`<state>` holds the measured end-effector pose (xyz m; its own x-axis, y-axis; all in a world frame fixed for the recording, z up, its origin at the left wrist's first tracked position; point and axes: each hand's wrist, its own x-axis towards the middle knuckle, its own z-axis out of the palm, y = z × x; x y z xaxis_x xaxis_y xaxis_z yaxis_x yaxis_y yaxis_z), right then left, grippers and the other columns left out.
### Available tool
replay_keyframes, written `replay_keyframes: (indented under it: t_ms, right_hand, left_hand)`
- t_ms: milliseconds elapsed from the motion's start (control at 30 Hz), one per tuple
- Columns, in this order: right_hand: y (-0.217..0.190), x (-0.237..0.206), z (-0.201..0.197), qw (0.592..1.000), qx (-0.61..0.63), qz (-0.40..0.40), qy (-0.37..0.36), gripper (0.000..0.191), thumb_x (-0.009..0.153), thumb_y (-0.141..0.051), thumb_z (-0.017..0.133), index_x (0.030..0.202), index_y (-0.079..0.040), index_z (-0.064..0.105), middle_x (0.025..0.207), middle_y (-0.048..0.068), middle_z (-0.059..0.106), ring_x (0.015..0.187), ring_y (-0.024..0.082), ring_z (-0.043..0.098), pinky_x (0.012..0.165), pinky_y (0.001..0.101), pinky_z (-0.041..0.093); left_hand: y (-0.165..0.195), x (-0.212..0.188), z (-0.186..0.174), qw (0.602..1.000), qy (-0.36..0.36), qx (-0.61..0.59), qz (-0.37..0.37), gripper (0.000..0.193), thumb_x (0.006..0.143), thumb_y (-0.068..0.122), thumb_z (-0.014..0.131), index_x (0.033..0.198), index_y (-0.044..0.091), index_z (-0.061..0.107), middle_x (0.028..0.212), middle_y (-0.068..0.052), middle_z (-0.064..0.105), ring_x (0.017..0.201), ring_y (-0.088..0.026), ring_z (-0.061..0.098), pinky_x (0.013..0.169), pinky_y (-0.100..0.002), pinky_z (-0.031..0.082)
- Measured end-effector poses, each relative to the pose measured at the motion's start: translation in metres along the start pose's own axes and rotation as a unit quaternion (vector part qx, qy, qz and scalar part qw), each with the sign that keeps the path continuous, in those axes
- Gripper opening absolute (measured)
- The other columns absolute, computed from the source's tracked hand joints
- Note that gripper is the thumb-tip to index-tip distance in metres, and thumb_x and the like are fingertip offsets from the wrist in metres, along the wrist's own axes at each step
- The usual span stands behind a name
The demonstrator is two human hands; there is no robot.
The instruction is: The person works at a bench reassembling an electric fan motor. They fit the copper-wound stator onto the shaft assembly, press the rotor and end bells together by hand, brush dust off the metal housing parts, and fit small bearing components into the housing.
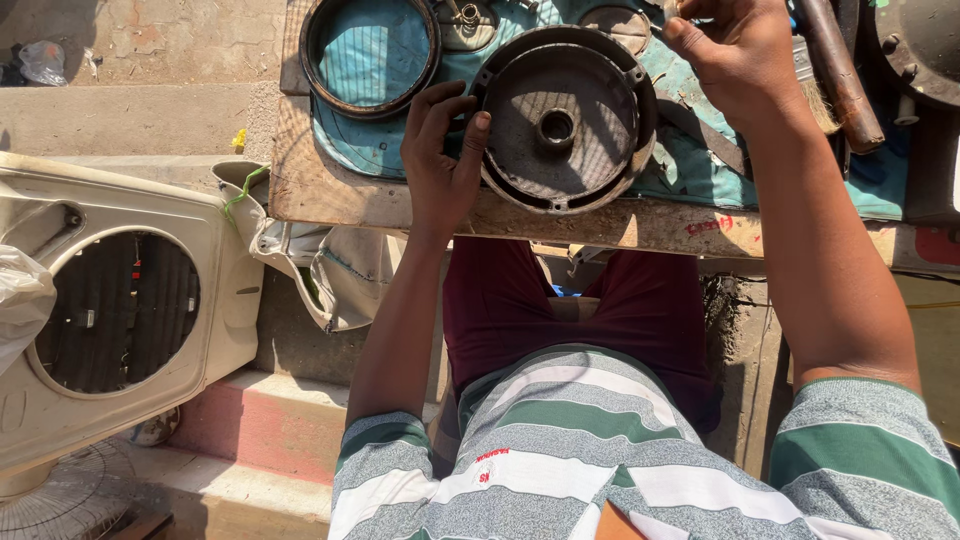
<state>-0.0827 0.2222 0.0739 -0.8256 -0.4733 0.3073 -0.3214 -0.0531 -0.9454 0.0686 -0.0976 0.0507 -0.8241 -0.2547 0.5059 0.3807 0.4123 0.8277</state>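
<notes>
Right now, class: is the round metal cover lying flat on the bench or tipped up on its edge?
Flat. The round metal cover rests hollow side up on the wooden bench; its full circular rim and central hub show.

Crumpled clear plastic bag [42,60] lies on the paving, upper left of the frame. White plastic bag [20,300] shows at the left edge, against a cream casing. Red handwritten marking [709,224] sits on the bench's front edge, right of centre. Small red printed label [489,466] on the striped shirt, bottom centre. No screens seen.
</notes>
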Motion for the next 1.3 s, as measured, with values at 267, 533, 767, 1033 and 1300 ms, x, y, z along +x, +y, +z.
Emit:
replay_keyframes:
  t_ms: [267, 533, 767, 1033, 1300]
  right_hand:
    - [0.037, 0.047, 0.005, 0.929, -0.347, -0.115, 0.056, 0.014, 0.095, 0.005, 0.067, 0.104, -0.003, 0.074, 0.099, 0.007, 0.073, 0.092, 0.019, 0.073, 0.081, 0.0308, 0.059]
    - [0.055, 0.052, -0.092, 0.74, -0.642, 0.201, -0.019, 0.024, 0.097, -0.009, 0.07, 0.075, -0.002, 0.079, 0.06, 0.015, 0.067, 0.055, 0.027, 0.065, 0.051, 0.0394, 0.053]
    - [0.061, 0.083, -0.084, 0.701, -0.666, 0.238, -0.092, 0.013, 0.09, -0.005, 0.072, 0.086, 0.003, 0.081, 0.064, 0.022, 0.069, 0.057, 0.035, 0.071, 0.047, 0.0466, 0.058]
    - [0.054, 0.088, -0.071, 0.739, -0.63, 0.231, -0.06, 0.022, 0.087, -0.008, 0.073, 0.107, 0.001, 0.077, 0.07, 0.026, 0.069, 0.055, 0.038, 0.07, 0.042, 0.0479, 0.059]
    - [0.038, 0.083, -0.068, 0.728, -0.642, 0.218, -0.105, 0.013, 0.091, -0.002, 0.07, 0.099, 0.003, 0.079, 0.068, 0.023, 0.07, 0.055, 0.034, 0.071, 0.044, 0.0465, 0.059]
  left_hand:
    - [0.007, 0.005, -0.005, 1.0, -0.007, 0.002, -0.017, 0.027, 0.106, 0.025, 0.07, 0.117, 0.001, 0.07, 0.132, -0.014, 0.063, 0.114, -0.025, 0.07, 0.091, -0.035, 0.062]
    - [0.004, 0.008, -0.002, 1.0, -0.007, 0.0, -0.019, 0.027, 0.105, 0.024, 0.071, 0.119, 0.001, 0.069, 0.133, -0.015, 0.063, 0.113, -0.025, 0.07, 0.089, -0.035, 0.061]
    - [0.006, 0.008, 0.001, 1.0, 0.004, 0.011, -0.01, 0.026, 0.105, 0.022, 0.072, 0.119, 0.001, 0.069, 0.133, -0.014, 0.064, 0.116, -0.026, 0.068, 0.093, -0.036, 0.06]
    - [0.008, 0.006, 0.001, 1.0, -0.005, 0.025, -0.013, 0.027, 0.105, 0.026, 0.07, 0.118, 0.001, 0.069, 0.131, -0.015, 0.064, 0.115, -0.026, 0.069, 0.091, -0.036, 0.06]
    - [0.006, 0.004, 0.0, 1.0, -0.002, 0.021, -0.018, 0.026, 0.105, 0.025, 0.071, 0.117, 0.002, 0.07, 0.131, -0.015, 0.063, 0.111, -0.025, 0.071, 0.088, -0.035, 0.061]
